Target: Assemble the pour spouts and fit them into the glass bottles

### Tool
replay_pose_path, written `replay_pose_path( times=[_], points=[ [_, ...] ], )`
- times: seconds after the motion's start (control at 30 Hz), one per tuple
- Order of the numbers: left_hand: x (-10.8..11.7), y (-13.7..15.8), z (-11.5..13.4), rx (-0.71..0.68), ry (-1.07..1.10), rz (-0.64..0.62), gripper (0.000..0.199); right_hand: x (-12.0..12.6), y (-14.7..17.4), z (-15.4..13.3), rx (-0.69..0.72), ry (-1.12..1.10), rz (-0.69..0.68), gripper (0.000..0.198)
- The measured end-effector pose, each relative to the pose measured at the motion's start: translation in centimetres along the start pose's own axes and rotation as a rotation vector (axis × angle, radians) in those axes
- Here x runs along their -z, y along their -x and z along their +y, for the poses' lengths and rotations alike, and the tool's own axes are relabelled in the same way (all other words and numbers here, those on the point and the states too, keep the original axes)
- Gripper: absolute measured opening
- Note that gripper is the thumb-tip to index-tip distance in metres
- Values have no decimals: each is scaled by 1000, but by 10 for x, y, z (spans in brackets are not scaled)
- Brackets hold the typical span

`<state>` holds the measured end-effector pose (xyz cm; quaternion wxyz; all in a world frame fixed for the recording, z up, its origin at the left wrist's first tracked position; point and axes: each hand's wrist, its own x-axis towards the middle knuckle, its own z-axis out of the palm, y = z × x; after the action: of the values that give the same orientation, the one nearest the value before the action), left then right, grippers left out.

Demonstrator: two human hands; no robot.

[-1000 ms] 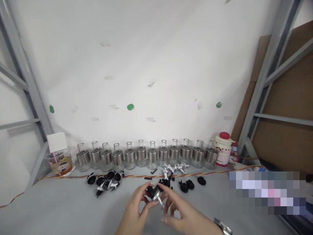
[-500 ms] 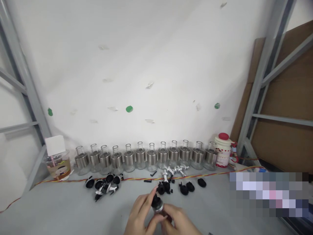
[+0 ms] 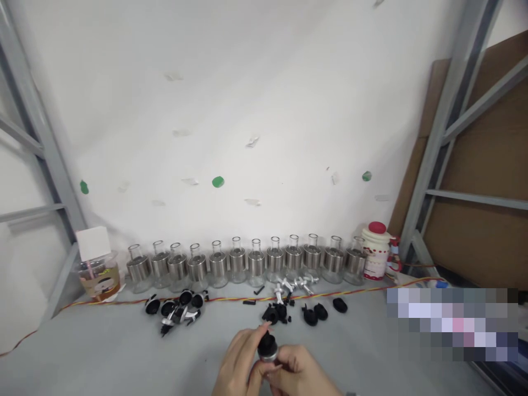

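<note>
Close to the front of the table, a black bottle cap with a silver ring [image 3: 268,348] is held between my two hands. My left hand [image 3: 239,364] is closed around its left side, with the index finger on its top and the thumb low at the front. From the right, my right hand [image 3: 303,373] grips it lower down, fingers curled. The underside of the cap is hidden by my fingers. Just beyond lie loose black cap parts [image 3: 271,315] and silver plastic fittings [image 3: 284,287].
A row of glass bottles with steel sleeves [image 3: 218,263] lines the wall. Left are black-and-silver spout caps [image 3: 181,313] and a drink cup [image 3: 100,280]; right are black lids [image 3: 309,314] and a cream jar with a red lid [image 3: 375,256]. A twisted red-yellow wire [image 3: 235,298] crosses the table.
The cap has tipped toward me, showing more of its round black top and less of its body. Both hands remain on it, with slightly shifted fingers.
</note>
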<state>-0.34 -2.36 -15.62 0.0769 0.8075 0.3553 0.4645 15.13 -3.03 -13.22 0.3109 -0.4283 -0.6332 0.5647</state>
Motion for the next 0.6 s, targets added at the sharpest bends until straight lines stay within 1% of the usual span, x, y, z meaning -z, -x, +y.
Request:
replay_pose_path(
  times=[0.13, 0.23, 0.3, 0.47, 0.6],
  points=[
    [1, 0, -3, -10, 1, -30, 43, 0, 1, -4, -17, 12, 11, 34],
    [2, -2, -3, -60, 22, -31, 44, 1, 0, 0, 5, -11, -8, 32],
    [2, -4, -1, -61, 34, -26, 42, 2, -1, 5, 24, -37, -3, 29],
    [6, -10, 6, 61, 11, 5, 47, 4, -3, 13, 35, -119, 13, 27],
    [5, -9, 4, 70, -38, -89, 38, 5, 0, 7, 17, -86, 9, 25]
  ],
)
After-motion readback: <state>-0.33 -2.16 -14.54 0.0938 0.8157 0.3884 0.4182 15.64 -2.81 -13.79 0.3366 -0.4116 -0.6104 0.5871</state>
